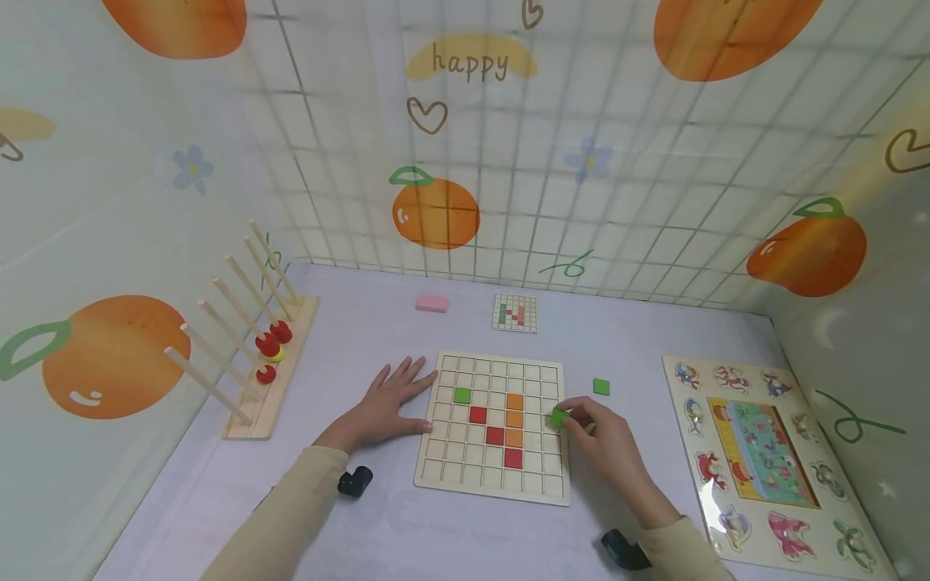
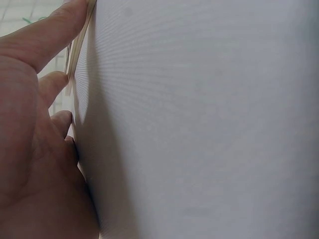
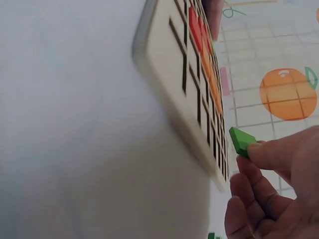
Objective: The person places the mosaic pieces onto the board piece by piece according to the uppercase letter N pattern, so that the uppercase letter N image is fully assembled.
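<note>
A wooden grid board [image 1: 465, 472] lies flat on the table. In its cells sit one green tile [image 1: 462, 395], three red tiles [image 1: 495, 436] in a diagonal and three orange tiles [image 1: 514, 419] in a column. With fingers spread, my left hand [image 1: 381, 410] rests at the board's left edge, thumb and index tip touching it. Between thumb and fingertips, my right hand [image 1: 606, 444] pinches a green square tile [image 3: 241, 141] over the board's right edge; the right wrist view shows it tilted and raised. Another green tile [image 1: 601, 386] lies on the table beyond that hand.
Behind the board are a small pattern card [image 1: 514, 313] and a pink block [image 1: 432, 303]. A wooden peg rack [image 1: 250, 428] with several red beads stands at left. At right lies a sea-animal puzzle board [image 1: 683, 379]. A patterned curtain [image 1: 349, 177] closes the back.
</note>
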Motion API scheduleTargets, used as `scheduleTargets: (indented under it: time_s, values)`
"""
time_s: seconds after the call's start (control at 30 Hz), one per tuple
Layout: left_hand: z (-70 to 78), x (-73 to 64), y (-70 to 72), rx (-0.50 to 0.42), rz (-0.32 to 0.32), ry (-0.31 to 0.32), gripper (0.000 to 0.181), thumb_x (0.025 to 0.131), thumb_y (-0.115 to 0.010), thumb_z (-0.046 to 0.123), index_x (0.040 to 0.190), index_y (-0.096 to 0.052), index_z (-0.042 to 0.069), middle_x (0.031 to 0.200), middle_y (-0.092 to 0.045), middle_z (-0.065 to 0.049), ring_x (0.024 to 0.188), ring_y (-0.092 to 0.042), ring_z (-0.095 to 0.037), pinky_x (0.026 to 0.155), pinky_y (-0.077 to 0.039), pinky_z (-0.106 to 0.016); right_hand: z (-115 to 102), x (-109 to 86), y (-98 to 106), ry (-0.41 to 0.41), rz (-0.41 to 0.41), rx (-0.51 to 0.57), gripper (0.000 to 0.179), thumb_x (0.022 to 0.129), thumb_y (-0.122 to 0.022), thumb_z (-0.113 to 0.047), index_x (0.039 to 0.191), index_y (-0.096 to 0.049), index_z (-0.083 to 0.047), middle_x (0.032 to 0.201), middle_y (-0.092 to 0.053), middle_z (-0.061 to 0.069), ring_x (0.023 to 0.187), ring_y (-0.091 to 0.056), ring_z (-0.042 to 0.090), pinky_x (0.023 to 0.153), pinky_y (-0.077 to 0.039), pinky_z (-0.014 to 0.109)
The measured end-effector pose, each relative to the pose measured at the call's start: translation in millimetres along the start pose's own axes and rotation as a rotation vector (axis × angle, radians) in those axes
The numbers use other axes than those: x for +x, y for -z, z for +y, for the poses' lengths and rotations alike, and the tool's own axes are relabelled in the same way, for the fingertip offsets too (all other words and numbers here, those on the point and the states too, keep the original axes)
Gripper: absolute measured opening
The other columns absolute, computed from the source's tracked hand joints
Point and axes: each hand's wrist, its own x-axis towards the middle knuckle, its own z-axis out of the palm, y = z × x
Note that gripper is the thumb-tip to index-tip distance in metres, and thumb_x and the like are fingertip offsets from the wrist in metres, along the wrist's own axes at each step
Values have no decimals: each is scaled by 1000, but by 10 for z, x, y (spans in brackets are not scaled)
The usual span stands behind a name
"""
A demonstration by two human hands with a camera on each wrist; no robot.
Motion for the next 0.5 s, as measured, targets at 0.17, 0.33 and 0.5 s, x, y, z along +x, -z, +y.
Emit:
scheduleTargets:
  time_s: [0.17,0.33,0.5]
  values:
    - [12,-4,13,-11,-1,-1,97,84,-70,66,162,-27,28,171,-7,-1,157,4,-24,125,9,-50,-93,16,-55,38,-4,31,20,94,-73,-12,114,-72,-17,96,-70,-1,84,-60,16,66,-54,26]
    - [15,-6,17,-10,-2,-6,96,85,-71,65,162,-28,28,171,-7,-1,157,4,-25,125,8,-51,-182,35,-124,69,-19,56,20,94,-74,-13,112,-72,-20,93,-68,-4,84,-60,14,68,-54,24]
    - [22,-7,24,-9,-2,-5,96,84,-71,65,162,-28,27,171,-7,-1,157,3,-25,125,8,-51,-258,49,-189,81,-39,91,18,94,-75,-14,110,-73,-21,90,-66,-5,79,-57,14,63,-52,24]
